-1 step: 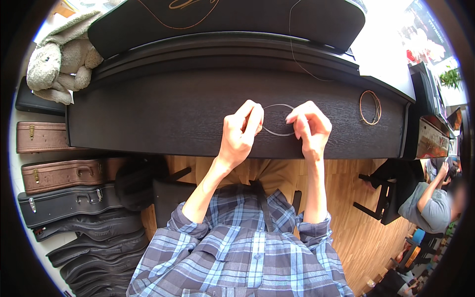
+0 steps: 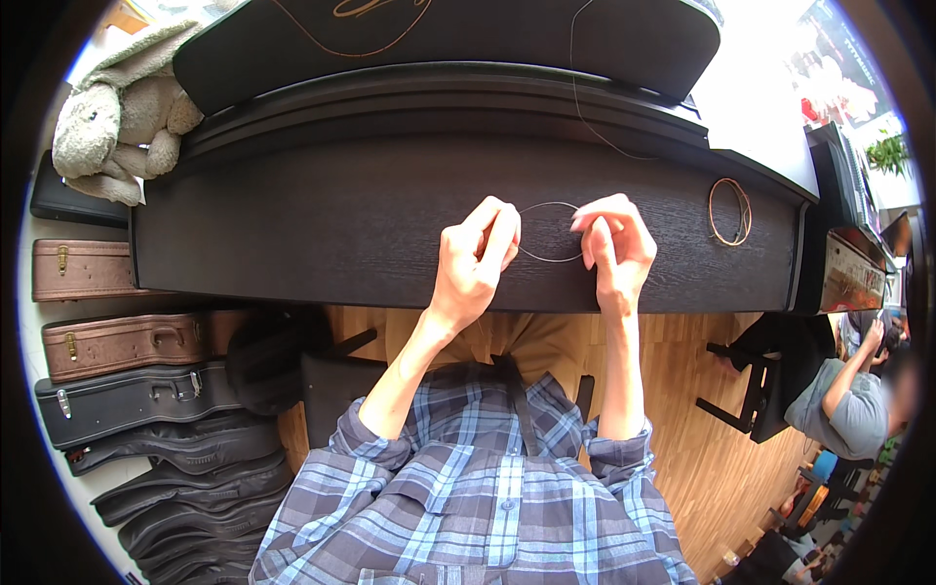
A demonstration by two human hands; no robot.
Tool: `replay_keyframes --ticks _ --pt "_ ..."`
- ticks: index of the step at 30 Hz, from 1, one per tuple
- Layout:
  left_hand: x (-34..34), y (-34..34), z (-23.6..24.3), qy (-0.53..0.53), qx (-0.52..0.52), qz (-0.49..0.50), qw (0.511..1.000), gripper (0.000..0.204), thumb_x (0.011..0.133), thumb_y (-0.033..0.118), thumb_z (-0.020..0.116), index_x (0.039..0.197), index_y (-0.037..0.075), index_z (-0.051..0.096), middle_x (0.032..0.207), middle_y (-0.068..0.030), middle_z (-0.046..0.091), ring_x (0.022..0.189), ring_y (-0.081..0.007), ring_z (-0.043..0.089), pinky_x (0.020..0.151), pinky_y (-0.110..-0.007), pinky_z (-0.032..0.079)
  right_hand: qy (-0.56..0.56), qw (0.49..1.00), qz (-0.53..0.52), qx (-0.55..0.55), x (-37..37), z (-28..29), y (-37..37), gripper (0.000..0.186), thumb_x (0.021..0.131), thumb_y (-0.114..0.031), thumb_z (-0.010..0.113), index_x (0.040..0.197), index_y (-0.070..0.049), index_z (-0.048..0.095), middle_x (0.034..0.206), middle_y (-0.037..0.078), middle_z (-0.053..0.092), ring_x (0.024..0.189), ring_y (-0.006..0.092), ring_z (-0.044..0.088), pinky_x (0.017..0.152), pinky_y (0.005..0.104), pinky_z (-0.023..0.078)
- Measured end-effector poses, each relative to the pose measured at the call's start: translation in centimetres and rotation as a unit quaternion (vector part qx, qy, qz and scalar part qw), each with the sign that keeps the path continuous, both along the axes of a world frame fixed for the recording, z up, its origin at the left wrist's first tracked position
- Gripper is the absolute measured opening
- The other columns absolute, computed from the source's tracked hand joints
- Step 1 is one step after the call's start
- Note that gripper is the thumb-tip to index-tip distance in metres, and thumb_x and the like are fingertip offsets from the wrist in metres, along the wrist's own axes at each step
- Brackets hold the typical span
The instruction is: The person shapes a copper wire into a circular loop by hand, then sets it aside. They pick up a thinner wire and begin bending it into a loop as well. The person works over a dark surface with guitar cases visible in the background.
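A thin silvery guitar string [image 2: 552, 260], wound into a small loop, spans the gap between my hands just above the black wooden surface [image 2: 322, 214]. My left hand [image 2: 470, 258] is closed in a pinch on the loop's left side. At the loop's right side, my right hand [image 2: 620, 255] has its fingers curled round the string, the index finger bent over the top; the exact grip is partly hidden by the fingers. To the right of that hand lies a coiled bronze-coloured string [image 2: 711, 213].
A loose thin string [image 2: 575, 93] hangs over the raised back panel, with a copper-coloured string [image 2: 366, 55] to its left. A plush toy [image 2: 127, 127] sits far left. Instrument cases [image 2: 127, 346] line the left side. Another person [image 2: 843, 405] is at the far right.
My right hand's fingers have shifted slightly up and to the right along the loop. The loop looks slightly thinner now, while my left hand stays in place.
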State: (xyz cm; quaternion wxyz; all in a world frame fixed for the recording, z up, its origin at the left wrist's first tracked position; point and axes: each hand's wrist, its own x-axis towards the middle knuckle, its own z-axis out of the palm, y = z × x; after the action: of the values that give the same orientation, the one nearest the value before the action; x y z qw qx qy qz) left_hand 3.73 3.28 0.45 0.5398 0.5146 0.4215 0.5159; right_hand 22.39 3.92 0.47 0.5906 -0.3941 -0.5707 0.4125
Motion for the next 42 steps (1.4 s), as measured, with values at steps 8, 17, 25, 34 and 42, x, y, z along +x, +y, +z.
replay_keyframes --ticks 8,17,25,34,42 --pt "-0.4 0.8 0.0 0.033 0.021 -0.02 0.999 0.03 0.104 0.016 0.055 0.079 0.003 0.062 0.061 0.0012 0.054 0.056 -0.0041 0.045 0.052 -0.023 0.034 -0.157 0.966 -0.141 0.152 0.1 -0.3 0.3 0.027 0.083 -0.006 0.08 0.108 -0.005 0.071 0.109 0.006 0.046 0.091 0.0129 0.048 0.081 0.0288 0.044" --pt "-0.4 0.8 -0.3 0.061 -0.008 -0.082 0.995 0.038 0.106 0.021 0.05 0.074 0.002 0.053 0.06 -0.0005 0.046 0.055 -0.0083 0.038 0.053 -0.028 0.032 -0.331 0.923 -0.084 0.175 -0.8 0.6 0.5 0.026 0.071 -0.009 0.086 0.093 -0.022 0.081 0.091 -0.004 0.069 0.094 0.0184 0.061 0.092 0.0355 0.043" --pt "-0.3 0.8 -0.5 0.039 -0.015 -0.09 0.995 0.038 0.107 0.025 0.05 0.073 0.006 0.05 0.064 0.0064 0.04 0.056 -0.0025 0.029 0.051 -0.023 0.022 -0.313 0.926 -0.105 0.183 -1.2 0.2 0.3 0.03 0.068 0.0 0.084 0.094 -0.016 0.08 0.083 -0.003 0.068 0.086 0.0194 0.06 0.073 0.0321 0.054" --pt "-0.3 0.8 -0.2 0.038 -0.018 -0.081 0.996 0.037 0.107 0.024 0.05 0.074 0.007 0.051 0.064 0.007 0.039 0.055 -0.0018 0.029 0.05 -0.023 0.021 -0.334 0.915 -0.124 0.189 -1.6 0.2 0.2 0.029 0.069 0.003 0.083 0.093 -0.013 0.08 0.082 0.0 0.065 0.082 0.0199 0.059 0.071 0.0326 0.052" --pt "-0.3 1.0 -0.3 0.064 -0.012 -0.075 0.995 0.036 0.107 0.021 0.05 0.076 0.003 0.053 0.06 0.0015 0.043 0.055 -0.0058 0.037 0.051 -0.026 0.03 -0.367 0.892 -0.138 0.225 -1.5 -0.1 0.3 0.03 0.071 0.002 0.081 0.095 -0.014 0.077 0.085 -0.001 0.064 0.081 0.018 0.059 0.065 0.0311 0.053"
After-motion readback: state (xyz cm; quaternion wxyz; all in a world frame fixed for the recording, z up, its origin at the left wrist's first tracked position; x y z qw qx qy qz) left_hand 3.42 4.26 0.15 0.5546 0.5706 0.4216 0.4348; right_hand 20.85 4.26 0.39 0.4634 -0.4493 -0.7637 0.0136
